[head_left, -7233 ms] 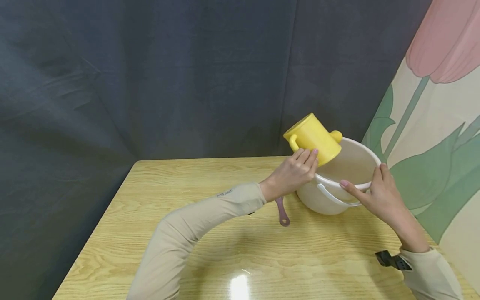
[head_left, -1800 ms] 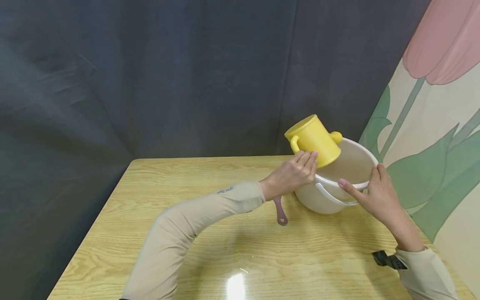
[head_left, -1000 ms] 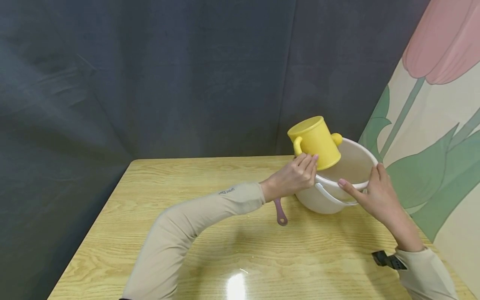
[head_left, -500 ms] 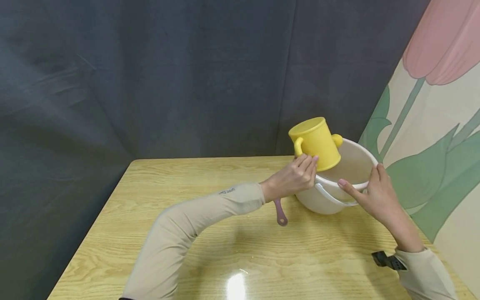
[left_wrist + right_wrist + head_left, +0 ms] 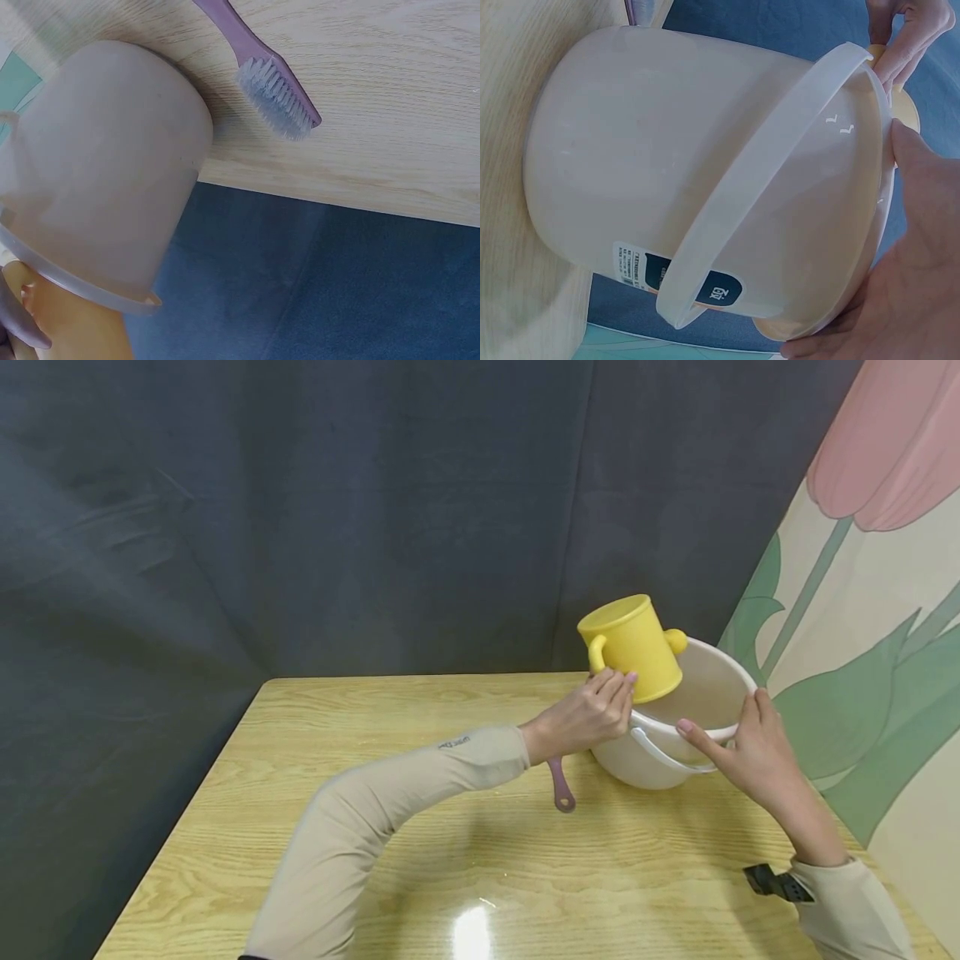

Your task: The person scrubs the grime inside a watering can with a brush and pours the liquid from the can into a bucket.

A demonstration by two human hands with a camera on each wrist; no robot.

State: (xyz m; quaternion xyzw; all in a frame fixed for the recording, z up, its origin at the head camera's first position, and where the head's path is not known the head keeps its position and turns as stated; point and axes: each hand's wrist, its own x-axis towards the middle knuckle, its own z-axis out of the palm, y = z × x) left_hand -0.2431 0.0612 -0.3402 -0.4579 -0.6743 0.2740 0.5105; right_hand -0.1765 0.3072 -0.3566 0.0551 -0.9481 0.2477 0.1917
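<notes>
A yellow plastic mug-like vessel (image 5: 637,647), with a loop handle on one side and a rounded knob on the other, is held tilted above the near-left rim of a white bucket (image 5: 637,760). My left hand (image 5: 588,714) grips it by the handle, knuckles close to the bucket's rim. My right hand (image 5: 761,752) holds the bucket's right rim between thumb and fingers. The bucket stands on the table, its white carrying handle (image 5: 757,180) hanging down the near side. In the left wrist view, only part of the vessel (image 5: 82,319) shows; the bucket's contents are hidden.
A purple-handled brush (image 5: 277,94) with pale bristles lies on the wooden table (image 5: 450,827), left of the bucket. Behind the table hangs a dark curtain (image 5: 412,527). A wall painted with a tulip (image 5: 885,452) stands close on the right.
Compared with earlier, the yellow vessel has turned to stand somewhat steeper and sits slightly lower over the rim. In the last half second it barely moves. My right hand and the bucket stay put.
</notes>
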